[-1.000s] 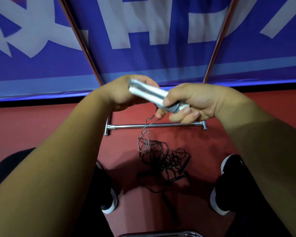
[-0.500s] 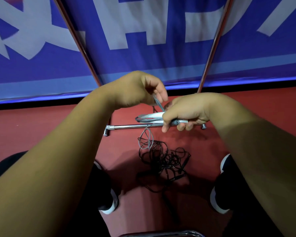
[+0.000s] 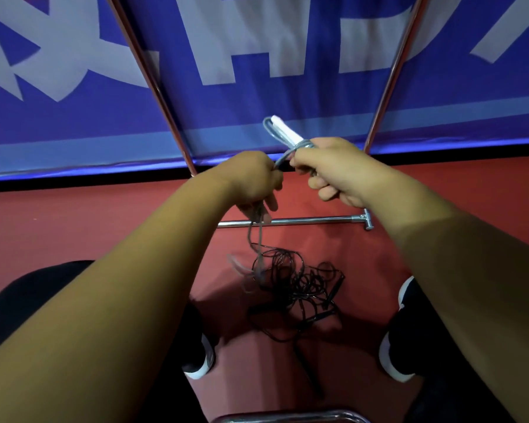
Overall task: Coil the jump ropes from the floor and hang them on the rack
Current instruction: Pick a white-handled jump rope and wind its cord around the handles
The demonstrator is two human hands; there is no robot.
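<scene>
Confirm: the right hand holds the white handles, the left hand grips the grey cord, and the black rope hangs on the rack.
Wrong on the black rope: the head view shows it tangled on the floor, not the rack. The rest stands.

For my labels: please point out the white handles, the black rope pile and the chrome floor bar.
white handles [image 3: 287, 129]: head view, upper end.
black rope pile [image 3: 293, 280]: head view, middle of tangle.
chrome floor bar [image 3: 312, 220]: head view, its mid-length.

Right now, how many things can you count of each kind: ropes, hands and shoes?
Grey jump rope: 1
Black rope tangle: 1 (too knotted to count the ropes inside)
Hands: 2, left hand and right hand
Shoes: 2, left shoe and right shoe
Total: 6
</scene>
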